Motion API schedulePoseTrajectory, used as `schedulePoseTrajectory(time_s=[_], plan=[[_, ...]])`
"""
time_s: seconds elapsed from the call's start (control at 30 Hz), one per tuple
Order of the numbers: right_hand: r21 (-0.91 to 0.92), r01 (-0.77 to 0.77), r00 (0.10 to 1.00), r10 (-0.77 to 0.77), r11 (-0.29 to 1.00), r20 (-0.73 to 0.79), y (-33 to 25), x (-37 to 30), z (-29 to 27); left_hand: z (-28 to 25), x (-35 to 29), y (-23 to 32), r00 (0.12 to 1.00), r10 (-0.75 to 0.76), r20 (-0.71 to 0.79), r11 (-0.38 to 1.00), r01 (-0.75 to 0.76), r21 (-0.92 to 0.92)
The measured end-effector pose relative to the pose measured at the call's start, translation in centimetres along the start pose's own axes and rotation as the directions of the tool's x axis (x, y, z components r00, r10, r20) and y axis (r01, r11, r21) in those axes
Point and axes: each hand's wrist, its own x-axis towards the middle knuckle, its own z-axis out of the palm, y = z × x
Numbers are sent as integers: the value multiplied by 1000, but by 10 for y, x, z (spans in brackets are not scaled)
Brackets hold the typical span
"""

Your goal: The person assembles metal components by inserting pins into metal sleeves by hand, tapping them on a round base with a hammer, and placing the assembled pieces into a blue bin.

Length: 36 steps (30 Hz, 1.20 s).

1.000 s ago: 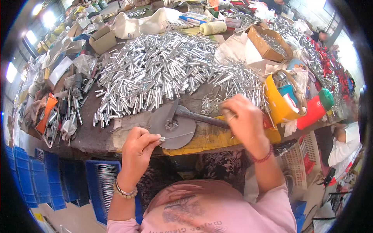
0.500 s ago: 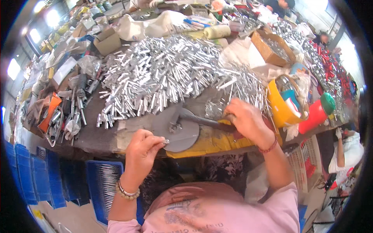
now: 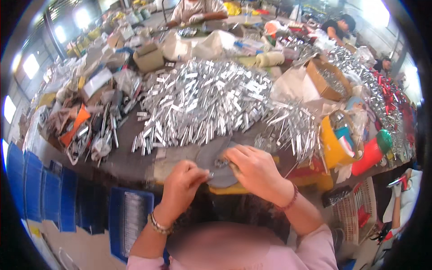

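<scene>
My left hand [image 3: 180,186] pinches a small shiny metal piece [image 3: 210,174] at the near edge of a round grey plate [image 3: 220,180] on the bench. My right hand [image 3: 258,173] reaches over the plate with its fingers curled closed. Small metal bits [image 3: 220,162] lie on the plate at those fingertips. What the right fingers grip, if anything, is hidden. Beyond the plate spreads a large heap of short silvery metal pieces [image 3: 207,99], and a smaller pile of longer ones [image 3: 297,126] sits to its right.
To the right stand a yellow container [image 3: 333,144] and a red bottle-like thing with a green end [image 3: 371,153]. An open cardboard box [image 3: 326,81] lies behind them. Tools and an orange piece [image 3: 76,123] clutter the left. Blue bins [image 3: 117,225] stand below. Co-workers [image 3: 198,11] sit across.
My right hand has left the dark rod-like handle and moved left to the metal bits on the plate. My left hand keeps its pinch. The head view has shifted, showing more of the far side.
</scene>
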Motion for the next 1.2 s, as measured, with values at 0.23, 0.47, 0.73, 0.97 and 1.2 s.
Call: schedulePoseTrajectory(time_s=[0.23, 0.47, 0.73, 0.97, 1.2], plan=[[218, 149, 988, -137, 965, -68, -1, 18, 39, 2, 3, -4, 998, 60, -5, 998, -60, 20], [221, 5, 999, -17, 975, 50, 8, 5, 36, 2, -1, -6, 998, 50, -39, 997, -52, -56], [166, 81, 990, -99, 983, 101, -1, 14, 31, 1, -2, -6, 998, 49, -38, 996, -51, -68], [-83, 229, 966, -216, 970, 140, -28, 20, 26, 3, -1, -7, 996, 73, -43, 996, -75, -46], [-162, 218, 968, -192, 962, 161, -23, 5, 25, 4, -2, -7, 1000, 12, -20, 1000, -12, -12]])
